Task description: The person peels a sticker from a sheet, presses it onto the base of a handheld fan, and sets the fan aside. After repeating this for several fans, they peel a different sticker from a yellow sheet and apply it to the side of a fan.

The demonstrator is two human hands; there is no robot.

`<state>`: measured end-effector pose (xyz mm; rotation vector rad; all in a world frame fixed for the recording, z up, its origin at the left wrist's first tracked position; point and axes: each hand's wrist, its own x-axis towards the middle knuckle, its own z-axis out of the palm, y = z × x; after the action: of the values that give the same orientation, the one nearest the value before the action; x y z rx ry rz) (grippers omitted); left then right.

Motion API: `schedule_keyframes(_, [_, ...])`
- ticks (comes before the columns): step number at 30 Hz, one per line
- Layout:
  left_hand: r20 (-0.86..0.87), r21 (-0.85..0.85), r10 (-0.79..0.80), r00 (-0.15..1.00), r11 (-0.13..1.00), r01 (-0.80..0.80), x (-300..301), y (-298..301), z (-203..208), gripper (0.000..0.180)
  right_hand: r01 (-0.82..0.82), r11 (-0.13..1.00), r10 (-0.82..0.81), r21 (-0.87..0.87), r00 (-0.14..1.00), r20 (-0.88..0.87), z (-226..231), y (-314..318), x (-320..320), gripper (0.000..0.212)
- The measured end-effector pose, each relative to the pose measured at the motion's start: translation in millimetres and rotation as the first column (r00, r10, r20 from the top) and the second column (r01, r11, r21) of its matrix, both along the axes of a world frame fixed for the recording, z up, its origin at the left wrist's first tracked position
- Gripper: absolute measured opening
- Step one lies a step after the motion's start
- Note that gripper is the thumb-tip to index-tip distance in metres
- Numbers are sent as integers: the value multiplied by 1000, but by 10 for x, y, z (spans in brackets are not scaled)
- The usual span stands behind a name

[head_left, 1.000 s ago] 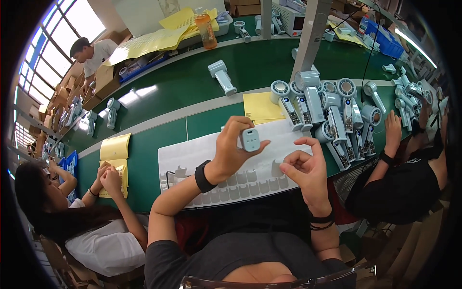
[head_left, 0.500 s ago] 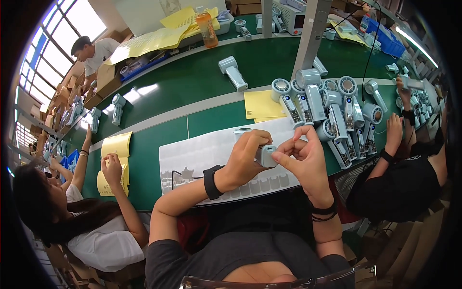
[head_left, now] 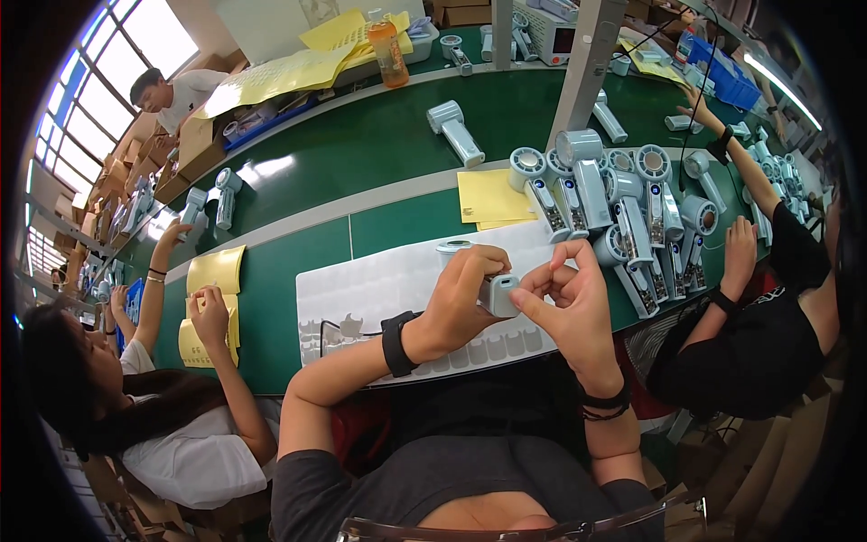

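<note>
A light blue handheld fan (head_left: pixel 504 294) is in my left hand (head_left: pixel 461 303), its handle end with a small slot turned toward me. Part of its round head shows beyond my fingers. My right hand (head_left: pixel 573 303) is at the handle end, thumb and fingers drawn together against its right edge. Whatever sits between those fingertips is too small or hidden to make out. Both hands hover over a white sheet (head_left: pixel 379 289) with rows of rounded cut-out shapes. Just right of them, several more fans (head_left: pixel 623 194) lie piled together, many with open handles showing their insides.
Yellow sheets (head_left: pixel 492 197) lie beyond my hands. Across the green belt (head_left: pixel 352 149) a loose fan (head_left: pixel 456 134) lies, with a grey post (head_left: pixel 582 72) to its right. Co-workers sit close on both sides; one at left reaches to a fan (head_left: pixel 192 206).
Fans on the belt have shifted to the right. The co-worker at right has stretched an arm toward the belt. My hands hold nearly the same pose on the fan.
</note>
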<state>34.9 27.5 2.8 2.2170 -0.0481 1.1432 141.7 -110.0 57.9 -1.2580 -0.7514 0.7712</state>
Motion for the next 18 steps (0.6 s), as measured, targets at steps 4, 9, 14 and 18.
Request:
schedule_keyframes(4, [4, -4, -1, 1000, 1000, 1, 2, -5, -7, 54, 24, 1000, -25, 7, 999, 25, -2, 2, -28, 48])
schedule_keyframes(9, [5, 1, -3, 1000, 1000, 3, -1, -4, -26, 55, 83, 997, -81, -2, 983, 163, 6, 10, -102, 47])
schedule_keyframes(14, [-34, 87, -17, 999, 996, 20, -35, 12, -17, 54, 112, 981, -41, -160, 920, 391, 187, -53, -106, 46])
schedule_keyframes(18, [-27, 147, -171, 985, 974, 174, -45, 79, 87, 56, 85, 967, 63, -241, 836, 545, 156, -112, 133, 48])
